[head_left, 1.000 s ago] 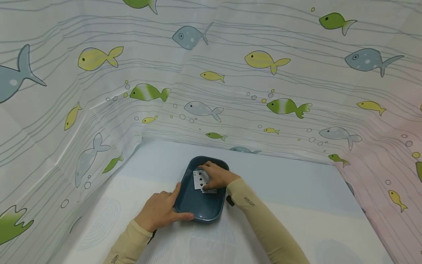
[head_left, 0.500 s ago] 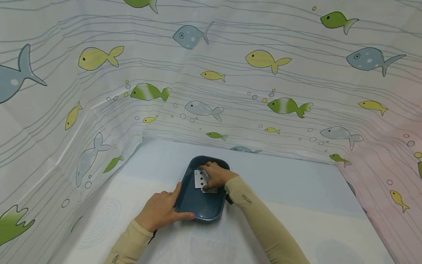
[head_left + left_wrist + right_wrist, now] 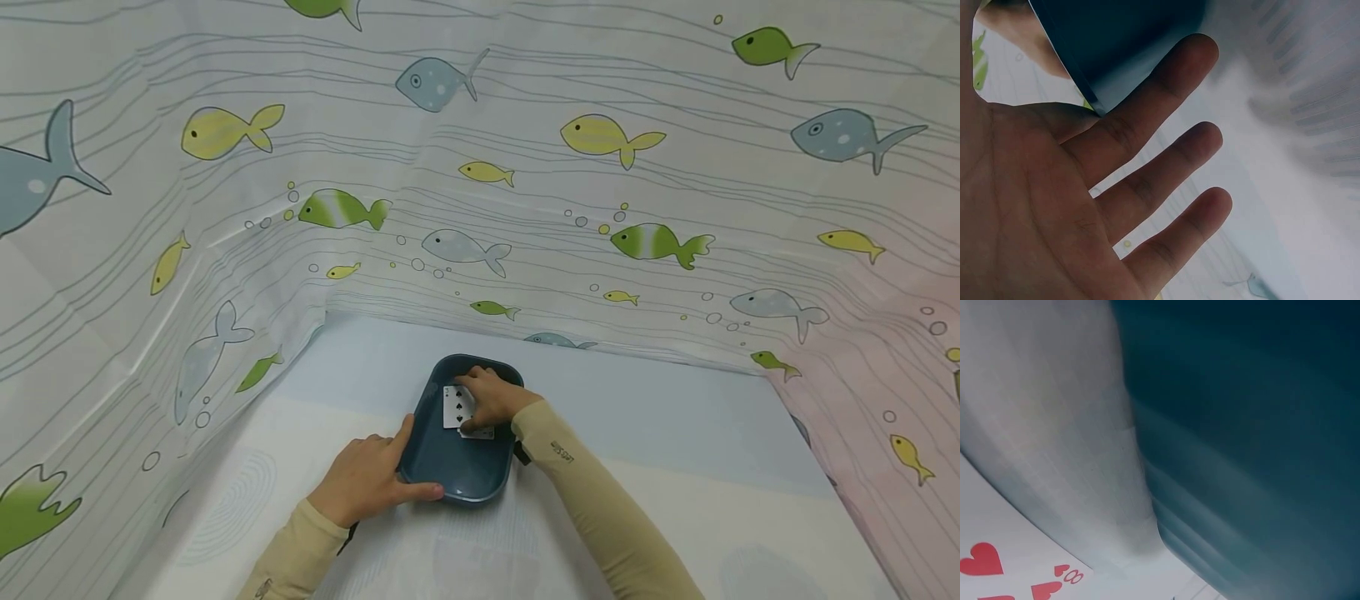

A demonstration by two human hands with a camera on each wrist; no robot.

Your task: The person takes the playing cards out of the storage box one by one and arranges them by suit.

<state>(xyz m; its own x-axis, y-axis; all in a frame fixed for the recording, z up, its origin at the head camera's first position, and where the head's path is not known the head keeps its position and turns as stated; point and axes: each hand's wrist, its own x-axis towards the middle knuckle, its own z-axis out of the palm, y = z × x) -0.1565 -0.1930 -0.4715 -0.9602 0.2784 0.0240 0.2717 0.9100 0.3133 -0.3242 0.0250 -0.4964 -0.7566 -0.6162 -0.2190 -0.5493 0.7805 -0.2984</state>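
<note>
In the head view, a dark blue tray [image 3: 453,475] holds playing cards. A spade card [image 3: 452,410] lies face up, overlapping another card [image 3: 483,433] half hidden beneath my right hand [image 3: 491,398]. That hand reaches in over the right rim, its bent fingers at the spade card's far end and its thumb at the near end. My left hand [image 3: 367,475] touches the tray's near left corner, thumb along the near rim and index finger along the left side. The left wrist view shows its other fingers [image 3: 1166,187] straight and spread beside the tray [image 3: 1122,37].
A pale patterned cloth [image 3: 637,417] covers the table under the tray. Fish-printed sheeting [image 3: 525,208] rises at the back and both sides. In the right wrist view, an eight of hearts [image 3: 997,575] shows near the blue tray wall [image 3: 1241,456].
The camera view shifts very slightly. Both hands keep nearly the same place at the tray, and the cards stay under my right hand.
</note>
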